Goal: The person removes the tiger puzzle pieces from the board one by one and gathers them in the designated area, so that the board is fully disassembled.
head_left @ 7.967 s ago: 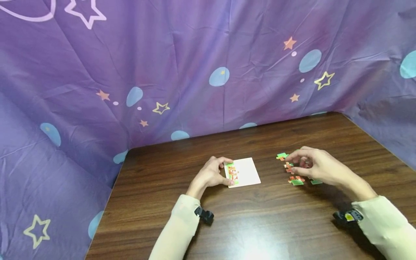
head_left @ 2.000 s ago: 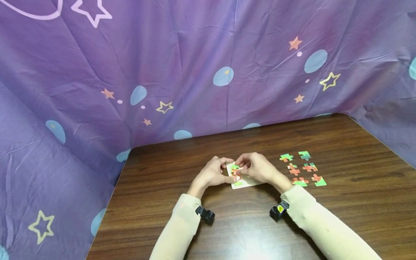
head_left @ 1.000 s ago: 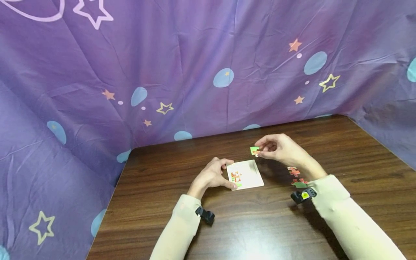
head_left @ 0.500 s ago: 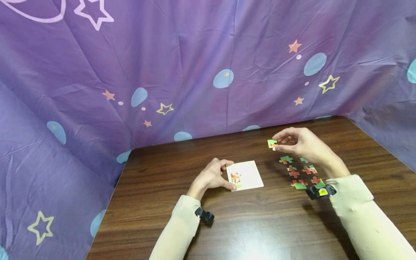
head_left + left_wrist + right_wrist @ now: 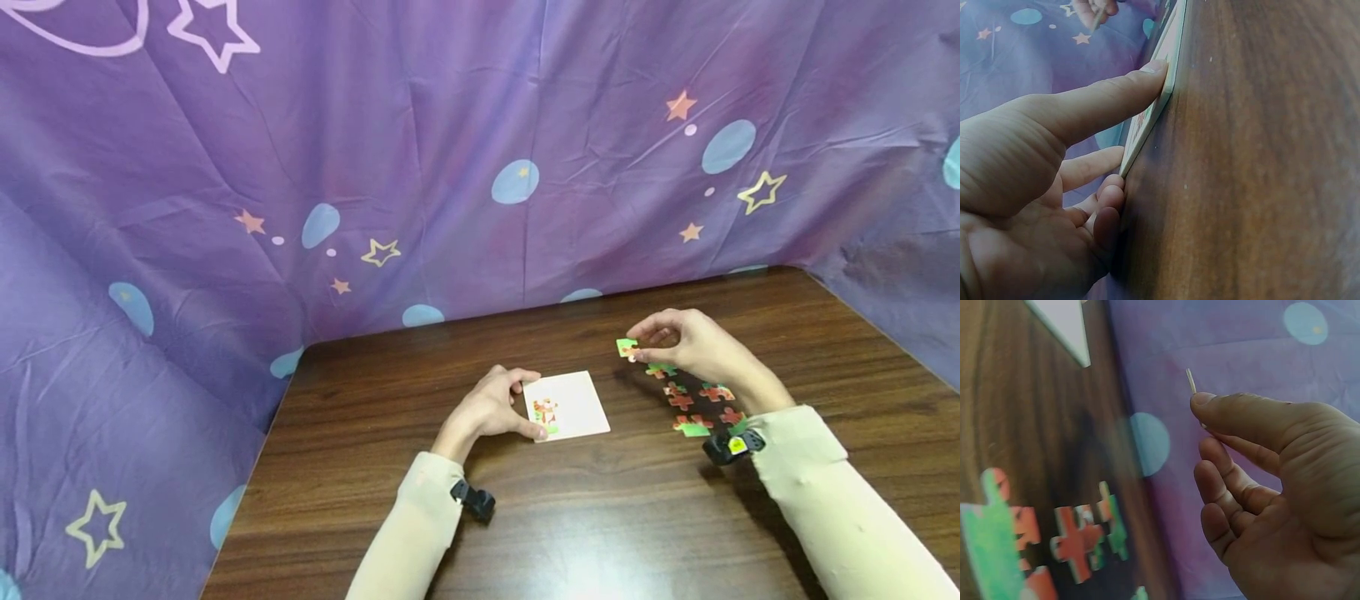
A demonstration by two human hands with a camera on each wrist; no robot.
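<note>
A white square puzzle board (image 5: 581, 405) lies flat on the table, with joined orange and green puzzle pieces (image 5: 545, 412) at its lower left. My left hand (image 5: 487, 404) holds the board along its left side, thumb on the near corner and index finger at the far one. In the left wrist view, the thumb (image 5: 1116, 97) presses the board's edge. Raised over the table, my right hand (image 5: 701, 346) pinches a green and orange puzzle piece (image 5: 626, 347) between thumb and fingers. That piece (image 5: 1190, 380) appears edge-on in the right wrist view.
Several loose puzzle pieces (image 5: 681, 402) lie right of the board, some partly hidden beneath my right hand and wrist. A purple patterned cloth (image 5: 450, 167) hangs behind and beside the brown wooden table (image 5: 360, 392).
My right hand has lifted a green and orange piece off the board's upper left and carried it right, beside the loose pieces, then slightly lower. The left hand stays on the board.
</note>
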